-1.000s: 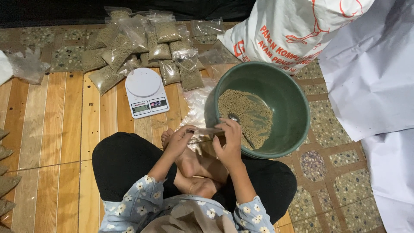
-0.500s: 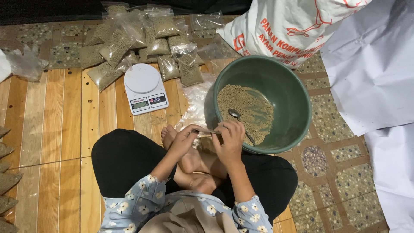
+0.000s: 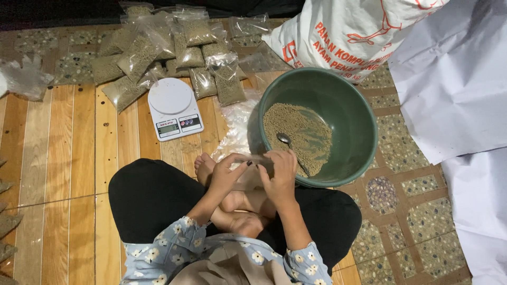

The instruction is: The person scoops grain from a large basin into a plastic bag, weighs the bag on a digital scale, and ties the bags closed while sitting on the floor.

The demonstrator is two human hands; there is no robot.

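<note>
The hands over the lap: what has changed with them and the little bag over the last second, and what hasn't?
Very little. Both the left hand and right hand still pinch the small clear bag between them, at most edging slightly nearer the green basin. The spoon stays lying in the grain, and the white scale and pile of filled bags have not moved.

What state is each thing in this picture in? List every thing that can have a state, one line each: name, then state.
Green basin: upright, partly filled with brown granules.
Spoon: lying in the granules.
Kitchen scale: platform bare.
Filled bags: piled behind the scale.
White sack: lying beside the basin.
Left hand and right hand: together holding a small clear bag.
</note>
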